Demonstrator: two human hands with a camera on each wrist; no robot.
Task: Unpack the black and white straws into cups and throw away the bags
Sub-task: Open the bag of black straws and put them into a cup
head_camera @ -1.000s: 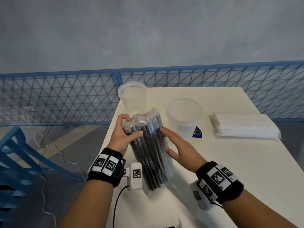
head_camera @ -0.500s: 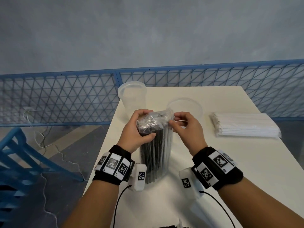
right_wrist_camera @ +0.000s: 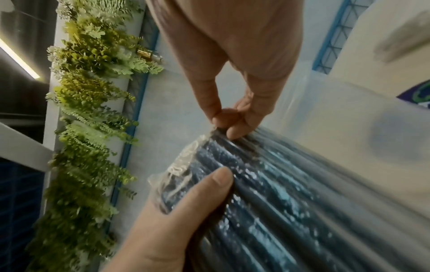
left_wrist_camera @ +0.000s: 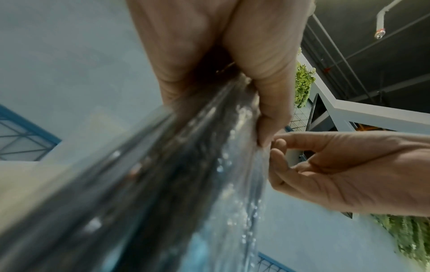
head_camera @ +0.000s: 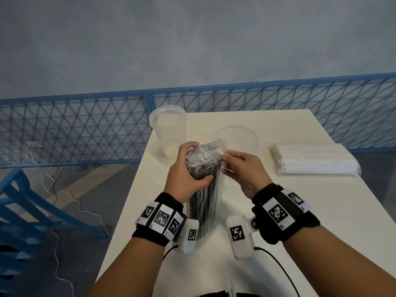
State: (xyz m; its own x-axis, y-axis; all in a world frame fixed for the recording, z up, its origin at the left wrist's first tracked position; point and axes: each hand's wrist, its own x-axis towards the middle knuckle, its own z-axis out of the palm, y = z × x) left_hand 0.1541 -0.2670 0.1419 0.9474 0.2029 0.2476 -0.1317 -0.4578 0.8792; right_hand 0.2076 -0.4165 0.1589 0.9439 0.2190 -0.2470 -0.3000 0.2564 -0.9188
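Observation:
A clear bag of black straws stands upright on the white table, its lower end on the tabletop. My left hand grips the bag's upper part, thumb across the front. My right hand pinches the crinkled plastic at the bag's top right corner between thumb and forefinger, as the right wrist view shows at the bag of black straws. Behind stand two clear plastic cups: a tall one at the table's left edge and a lower one partly hidden by the bag. A sealed pack of white straws lies at the right.
A blue mesh fence runs behind the table in front of a grey wall. A blue frame and loose white cables lie on the floor at the left. The table's left edge is close to my left wrist.
The bag went from leaning on the table to standing upright. My right hand left the bag's side and now pinches the plastic at its top, while my left hand keeps its grip.

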